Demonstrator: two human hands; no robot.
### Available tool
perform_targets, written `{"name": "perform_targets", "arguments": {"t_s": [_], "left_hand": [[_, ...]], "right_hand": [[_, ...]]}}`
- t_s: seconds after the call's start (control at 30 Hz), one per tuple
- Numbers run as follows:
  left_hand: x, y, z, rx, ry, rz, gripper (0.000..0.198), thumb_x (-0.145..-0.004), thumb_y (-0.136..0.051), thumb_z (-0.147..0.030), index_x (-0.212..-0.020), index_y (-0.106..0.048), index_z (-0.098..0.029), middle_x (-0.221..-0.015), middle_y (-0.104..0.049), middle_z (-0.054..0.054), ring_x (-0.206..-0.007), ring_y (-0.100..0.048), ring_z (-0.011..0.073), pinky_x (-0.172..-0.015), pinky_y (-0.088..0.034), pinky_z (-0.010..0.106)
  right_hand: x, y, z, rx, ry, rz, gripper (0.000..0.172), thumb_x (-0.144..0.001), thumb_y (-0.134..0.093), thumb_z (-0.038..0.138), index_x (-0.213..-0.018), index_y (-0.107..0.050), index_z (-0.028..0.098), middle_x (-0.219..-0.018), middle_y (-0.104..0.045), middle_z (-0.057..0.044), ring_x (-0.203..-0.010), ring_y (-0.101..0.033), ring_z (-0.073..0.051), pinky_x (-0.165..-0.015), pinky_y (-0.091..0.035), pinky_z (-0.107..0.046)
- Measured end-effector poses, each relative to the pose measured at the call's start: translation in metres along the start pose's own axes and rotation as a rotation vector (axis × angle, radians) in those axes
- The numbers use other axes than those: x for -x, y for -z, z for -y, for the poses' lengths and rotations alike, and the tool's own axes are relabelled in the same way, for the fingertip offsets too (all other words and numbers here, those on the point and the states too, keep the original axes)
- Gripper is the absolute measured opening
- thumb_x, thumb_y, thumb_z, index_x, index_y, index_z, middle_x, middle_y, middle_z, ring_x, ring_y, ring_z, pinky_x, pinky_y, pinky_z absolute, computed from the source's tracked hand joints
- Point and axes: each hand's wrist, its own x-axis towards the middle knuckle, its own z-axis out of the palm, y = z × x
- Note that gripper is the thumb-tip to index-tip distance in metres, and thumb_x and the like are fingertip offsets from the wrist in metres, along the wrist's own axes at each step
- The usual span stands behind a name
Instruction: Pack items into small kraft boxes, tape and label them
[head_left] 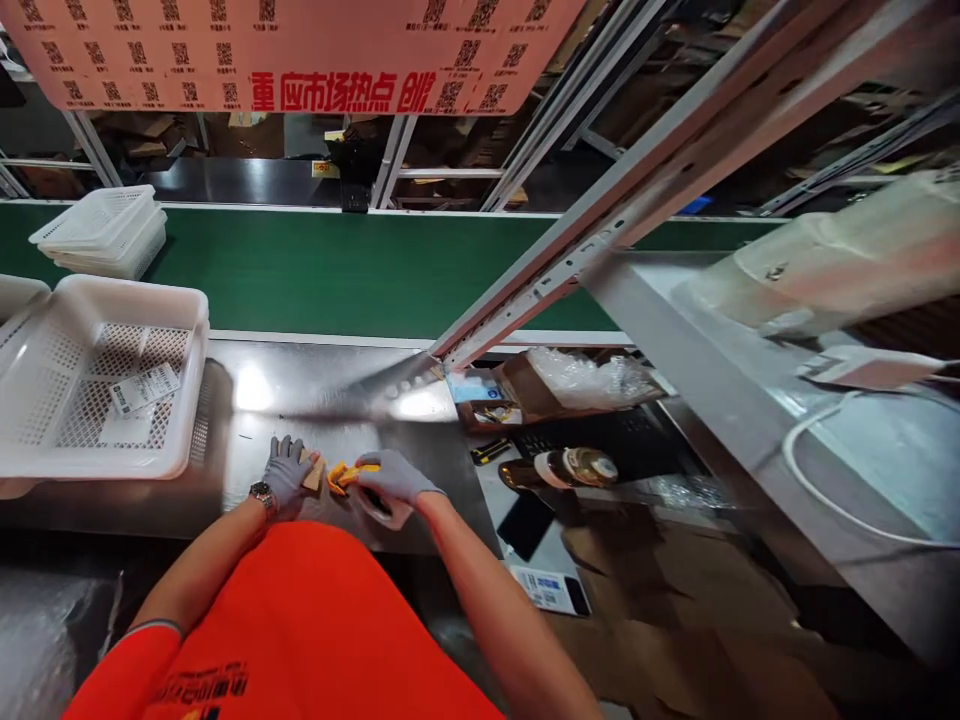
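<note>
My left hand (285,472), in a grey glove, rests on the steel tabletop with its thumb side against a small brown cardboard box (313,474), which it holds in place. Just to the right, my gloved right hand (394,477) is closed around an orange tape dispenser (343,477). A roll of tape (386,512) shows below its fingers. The dispenser's front end is close to the box; whether the two touch I cannot tell.
A white plastic basket (196,385) with labelled packets in it stands to the left. Stacked baskets (112,235) sit on the green conveyor belt (330,270) behind. Right of the table are a bottle (555,468), a phone (526,524), a cutter (490,452) and a slanted metal post (555,280).
</note>
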Motion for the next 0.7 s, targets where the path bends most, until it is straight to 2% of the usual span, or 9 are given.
{"name": "perform_targets", "arguments": {"t_s": [0.07, 0.13, 0.27, 0.33, 0.4, 0.43, 0.5, 0.6, 0.7], "left_hand": [[-0.004, 0.001, -0.003, 0.031, 0.042, -0.014, 0.082, -0.097, -0.087, -0.055, -0.173, -0.058, -0.040, -0.180, -0.047, 0.023, -0.162, -0.041, 0.0588, -0.130, -0.018, 0.086], [-0.008, 0.002, -0.006, 0.042, 0.072, -0.032, 0.071, -0.103, -0.081, -0.051, -0.171, -0.060, -0.046, -0.181, -0.047, 0.019, -0.163, -0.040, 0.0593, -0.129, -0.018, 0.087], [-0.011, 0.005, -0.010, 0.029, 0.117, -0.031, 0.073, -0.104, -0.080, -0.049, -0.173, -0.058, -0.042, -0.182, -0.045, 0.023, -0.161, -0.045, 0.0581, -0.129, -0.023, 0.087], [-0.008, 0.007, -0.007, 0.027, 0.126, -0.027, 0.084, -0.101, -0.083, -0.051, -0.177, -0.053, -0.032, -0.183, -0.042, 0.028, -0.161, -0.046, 0.0560, -0.132, -0.026, 0.082], [-0.004, 0.007, -0.002, 0.016, 0.121, -0.041, 0.092, -0.100, -0.083, -0.048, -0.180, -0.047, -0.020, -0.184, -0.039, 0.031, -0.164, -0.045, 0.0528, -0.136, -0.027, 0.074], [-0.001, 0.007, 0.000, 0.006, 0.115, -0.045, 0.095, -0.099, -0.083, -0.045, -0.180, -0.044, -0.014, -0.184, -0.038, 0.032, -0.165, -0.044, 0.0518, -0.138, -0.027, 0.070], [0.003, 0.003, 0.005, -0.016, 0.104, -0.036, 0.097, -0.099, -0.081, -0.040, -0.180, -0.041, -0.007, -0.184, -0.037, 0.035, -0.168, -0.040, 0.0517, -0.140, -0.025, 0.067], [0.004, -0.003, 0.007, -0.030, 0.100, 0.001, 0.094, -0.101, -0.076, -0.037, -0.181, -0.039, -0.005, -0.185, -0.034, 0.035, -0.173, -0.031, 0.0519, -0.142, -0.018, 0.069], [-0.001, -0.007, 0.003, 0.001, 0.110, -0.008, 0.086, -0.105, -0.067, -0.035, -0.181, -0.039, -0.008, -0.188, -0.030, 0.032, -0.176, -0.026, 0.0525, -0.142, -0.015, 0.074]], "right_hand": [[0.002, 0.022, -0.006, 0.186, -0.083, 0.002, 0.029, -0.083, -0.082, 0.035, -0.107, -0.092, 0.023, -0.097, -0.089, -0.009, -0.094, -0.081, -0.030, -0.080, -0.055, -0.034], [0.005, 0.039, -0.017, 0.301, -0.184, -0.070, 0.040, -0.087, -0.081, 0.039, -0.122, -0.090, 0.024, -0.111, -0.090, -0.014, -0.105, -0.082, -0.034, -0.087, -0.056, -0.039], [0.002, 0.041, -0.042, 0.341, -0.366, -0.255, 0.070, -0.101, -0.068, 0.040, -0.167, -0.061, 0.017, -0.129, -0.084, -0.027, -0.117, -0.082, -0.041, -0.097, -0.060, -0.050], [-0.004, 0.025, -0.049, 0.306, -0.388, -0.338, 0.078, -0.099, -0.066, 0.031, -0.173, -0.051, 0.010, -0.136, -0.079, -0.033, -0.125, -0.079, -0.045, -0.106, -0.060, -0.057], [-0.012, -0.003, -0.049, 0.251, -0.350, -0.413, 0.082, -0.095, -0.063, 0.022, -0.173, -0.047, 0.002, -0.153, -0.068, -0.039, -0.146, -0.068, -0.048, -0.123, -0.051, -0.063], [-0.016, -0.020, -0.045, 0.218, -0.317, -0.431, 0.084, -0.094, -0.061, 0.020, -0.174, -0.044, 0.001, -0.162, -0.061, -0.039, -0.156, -0.060, -0.049, -0.130, -0.046, -0.065], [-0.026, -0.058, -0.031, 0.113, -0.223, -0.414, 0.087, -0.095, -0.058, 0.021, -0.179, -0.040, 0.009, -0.177, -0.052, -0.031, -0.167, -0.049, -0.045, -0.137, -0.041, -0.063], [-0.043, -0.113, -0.002, -0.078, -0.087, -0.264, 0.082, -0.101, -0.051, 0.027, -0.181, -0.039, 0.026, -0.178, -0.058, -0.016, -0.161, -0.059, -0.035, -0.129, -0.054, -0.055], [-0.056, -0.142, 0.015, -0.177, -0.035, -0.116, 0.078, -0.102, -0.051, 0.033, -0.179, -0.044, 0.029, -0.165, -0.071, -0.015, -0.151, -0.070, -0.034, -0.122, -0.060, -0.053]]}}
